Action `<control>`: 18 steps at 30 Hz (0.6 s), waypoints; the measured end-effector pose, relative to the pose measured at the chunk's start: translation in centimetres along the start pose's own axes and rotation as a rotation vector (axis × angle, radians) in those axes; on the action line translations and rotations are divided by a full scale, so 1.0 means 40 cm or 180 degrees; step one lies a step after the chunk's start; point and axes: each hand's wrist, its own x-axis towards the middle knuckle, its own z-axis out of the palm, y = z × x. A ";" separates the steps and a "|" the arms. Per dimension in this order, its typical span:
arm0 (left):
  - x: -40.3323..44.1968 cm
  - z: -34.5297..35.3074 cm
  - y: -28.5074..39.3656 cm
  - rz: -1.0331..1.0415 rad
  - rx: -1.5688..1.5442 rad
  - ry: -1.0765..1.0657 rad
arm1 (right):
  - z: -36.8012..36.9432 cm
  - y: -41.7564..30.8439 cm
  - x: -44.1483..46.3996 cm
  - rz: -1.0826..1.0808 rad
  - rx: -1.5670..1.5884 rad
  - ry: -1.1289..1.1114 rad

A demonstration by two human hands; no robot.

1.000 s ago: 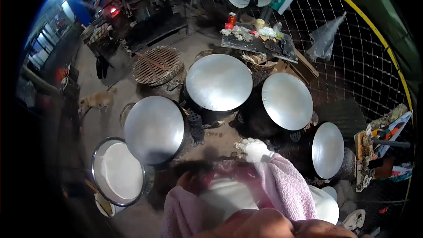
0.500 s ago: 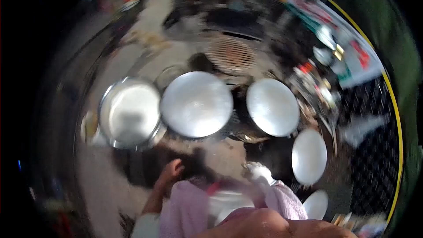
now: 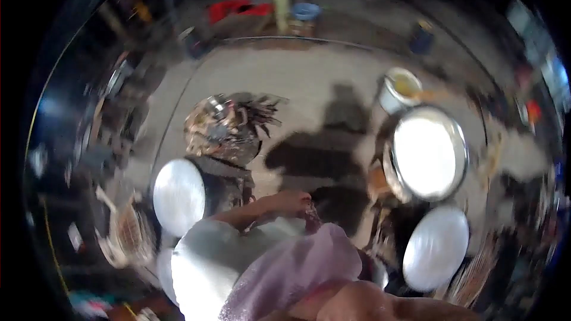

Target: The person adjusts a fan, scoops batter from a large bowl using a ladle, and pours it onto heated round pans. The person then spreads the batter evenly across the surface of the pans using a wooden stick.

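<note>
My left hand is bent across the front of my body at the bottom middle, its fingers curled. Just under it shows a mottled pinkish, cloth-like patch, and blur hides whether the fingers grip it. A pale sleeve covers the upper arm, and a lilac towel hangs down my front beside the hand. My right hand is out of sight. Nearest on the left stands a round silvery lid or pan; another silvery disc is at the lower right.
A wide metal pan of white contents stands at the right, with a bucket behind it. A heap of wood pieces lies on the floor ahead. Farther off are a post, a blue basin and red cloth.
The view has swung round strongly, bringing the white-filled pan from left to right. My left arm now folds across my body. The right hand, white-covered before, has left the view.
</note>
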 end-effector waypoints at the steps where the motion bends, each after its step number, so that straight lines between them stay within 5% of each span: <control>1: 0.006 0.016 -0.048 0.0007 -0.0023 0.0363 | 0.005 -0.018 0.037 -0.0580 -0.0170 0.0212; 7: 0.044 -0.061 -0.275 0.0257 -0.0229 0.1299 | -0.045 -0.356 0.446 -0.1628 -0.0951 -0.0329; 10: -0.011 -0.167 -0.329 -0.0481 -0.0461 0.1897 | -0.047 -0.568 0.642 -0.2059 -0.1299 -0.0602; 12: -0.061 -0.218 -0.362 -0.0314 -0.0383 0.2586 | -0.053 -0.699 0.734 -0.2289 -0.1455 -0.0726; 18: -0.117 -0.468 -0.376 -0.0843 -0.0640 0.2464 | -0.069 -1.004 0.945 -0.2909 -0.1741 -0.0915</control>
